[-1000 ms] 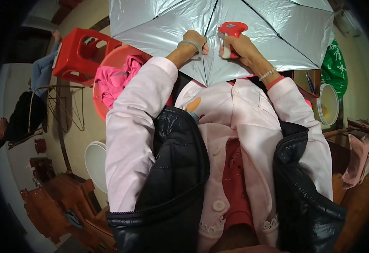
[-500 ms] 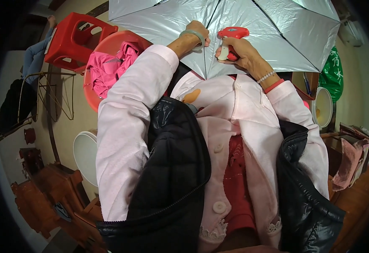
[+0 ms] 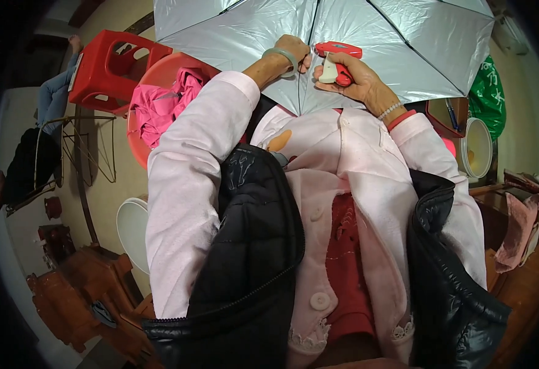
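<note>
An open umbrella with a silver underside (image 3: pixel 374 74) and dark ribs spreads across the far side, its near edge against my lap. My left hand (image 3: pixel 289 52), wearing a pale bangle, is closed beside a rib in the middle of the umbrella. What its fingers pinch is hidden. Just right of it, my right hand (image 3: pixel 359 77) is wrapped round a red-and-white pistol-shaped hand tool (image 3: pixel 338 49). The tool's red top points left toward the rib, and its white grip shows below, between my fingers. A beaded bracelet circles that wrist.
To the left stand a red plastic stool (image 3: pixel 106 71), a red basin (image 3: pixel 135 132) with pink cloth (image 3: pixel 159 111), and a white bucket (image 3: pixel 133 230). A seated person's leg (image 3: pixel 54 101) shows beyond. At right are a green bag (image 3: pixel 488 98), a white tub (image 3: pixel 477 147) and a pen (image 3: pixel 452 117).
The whole view has shifted slightly. My hands stay at nearly the same spot on the umbrella, with the hand tool's red top a little closer to my left fingers.
</note>
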Demonstrator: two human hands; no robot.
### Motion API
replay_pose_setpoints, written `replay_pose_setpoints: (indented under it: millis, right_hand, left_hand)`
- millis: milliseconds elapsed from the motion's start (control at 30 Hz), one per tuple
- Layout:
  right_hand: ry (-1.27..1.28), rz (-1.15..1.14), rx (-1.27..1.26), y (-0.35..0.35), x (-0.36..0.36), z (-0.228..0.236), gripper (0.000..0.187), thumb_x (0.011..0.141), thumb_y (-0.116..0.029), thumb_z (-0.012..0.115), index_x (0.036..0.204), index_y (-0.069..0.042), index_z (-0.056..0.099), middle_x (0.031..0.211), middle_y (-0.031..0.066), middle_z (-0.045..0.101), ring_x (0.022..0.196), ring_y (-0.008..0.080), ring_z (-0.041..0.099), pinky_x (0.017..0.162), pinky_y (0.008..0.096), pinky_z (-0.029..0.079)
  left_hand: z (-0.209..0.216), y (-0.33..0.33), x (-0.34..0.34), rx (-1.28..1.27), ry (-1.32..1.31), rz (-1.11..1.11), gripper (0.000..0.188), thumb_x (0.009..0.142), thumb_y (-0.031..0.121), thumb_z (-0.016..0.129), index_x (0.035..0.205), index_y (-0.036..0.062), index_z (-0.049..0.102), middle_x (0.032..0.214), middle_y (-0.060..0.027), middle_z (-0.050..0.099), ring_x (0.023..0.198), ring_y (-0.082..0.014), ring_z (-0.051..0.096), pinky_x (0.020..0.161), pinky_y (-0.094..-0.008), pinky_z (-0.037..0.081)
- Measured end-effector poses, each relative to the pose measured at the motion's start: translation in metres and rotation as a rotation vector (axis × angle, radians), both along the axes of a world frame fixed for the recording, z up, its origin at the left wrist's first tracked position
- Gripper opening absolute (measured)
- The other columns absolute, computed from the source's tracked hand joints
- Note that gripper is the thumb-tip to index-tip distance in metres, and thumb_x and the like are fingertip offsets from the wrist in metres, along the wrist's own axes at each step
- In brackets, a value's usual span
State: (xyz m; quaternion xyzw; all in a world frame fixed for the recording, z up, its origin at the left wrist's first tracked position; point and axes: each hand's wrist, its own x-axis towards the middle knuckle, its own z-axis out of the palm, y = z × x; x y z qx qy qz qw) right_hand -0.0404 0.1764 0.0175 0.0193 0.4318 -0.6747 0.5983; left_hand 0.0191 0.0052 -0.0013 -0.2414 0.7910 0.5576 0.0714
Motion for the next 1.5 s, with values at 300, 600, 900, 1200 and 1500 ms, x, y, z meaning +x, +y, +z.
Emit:
replay_pose_setpoints:
  millis: [300, 600, 900, 1200, 1500]
  right_hand:
    - [-0.019, -0.002, -0.047, 0.003, 0.003, 0.004, 0.025, 0.081, -0.019, 0.057, 0.099, -0.004, 0.05, 0.083, 0.0154, 0.061, 0.077, 0.0246, 0.061, 0.072, 0.0417, 0.053]
    - [0.003, 0.005, -0.017, 0.002, 0.003, 0.006, 0.027, 0.081, -0.017, 0.055, 0.103, -0.004, 0.048, 0.086, 0.0163, 0.059, 0.077, 0.0282, 0.061, 0.073, 0.0483, 0.051]
    - [0.023, 0.008, -0.019, -0.001, 0.001, 0.0, 0.02, 0.08, -0.015, 0.054, 0.096, -0.004, 0.05, 0.079, 0.0121, 0.059, 0.071, 0.0237, 0.061, 0.068, 0.0455, 0.052]
    - [0.099, 0.124, 0.021, -0.004, -0.016, -0.015, 0.02, 0.079, -0.018, 0.056, 0.093, -0.005, 0.051, 0.073, 0.0071, 0.058, 0.063, 0.0178, 0.059, 0.06, 0.0368, 0.054]
    - [0.085, -0.026, 0.029, 0.004, -0.002, 0.04, 0.019, 0.081, -0.016, 0.055, 0.092, -0.002, 0.05, 0.075, 0.0115, 0.059, 0.069, 0.0238, 0.062, 0.066, 0.0387, 0.054]
  left_hand:
    - [0.016, 0.004, 0.005, 0.212, -0.03, 0.156, 0.015, 0.079, 0.01, 0.051, 0.076, -0.0038, 0.057, 0.059, -0.0089, 0.057, 0.042, -0.0154, 0.052, 0.041, -0.0252, 0.043]
    - [0.017, 0.004, 0.006, 0.284, -0.026, 0.17, 0.015, 0.081, 0.01, 0.05, 0.077, -0.0026, 0.057, 0.061, -0.0079, 0.057, 0.043, -0.0135, 0.051, 0.041, -0.0237, 0.042]
    - [0.023, 0.009, 0.007, 0.192, -0.002, 0.087, 0.015, 0.082, 0.01, 0.05, 0.079, -0.0032, 0.056, 0.061, -0.0076, 0.057, 0.045, -0.0136, 0.052, 0.042, -0.0239, 0.043]
    - [0.021, 0.009, 0.004, 0.203, -0.021, 0.083, 0.015, 0.082, 0.01, 0.049, 0.079, -0.0044, 0.055, 0.062, -0.0097, 0.057, 0.043, -0.0161, 0.052, 0.042, -0.0262, 0.045]
    - [0.033, 0.009, -0.003, 0.158, -0.091, 0.119, 0.016, 0.077, 0.009, 0.051, 0.07, -0.0045, 0.055, 0.058, -0.012, 0.057, 0.042, -0.0191, 0.054, 0.041, -0.0292, 0.045]
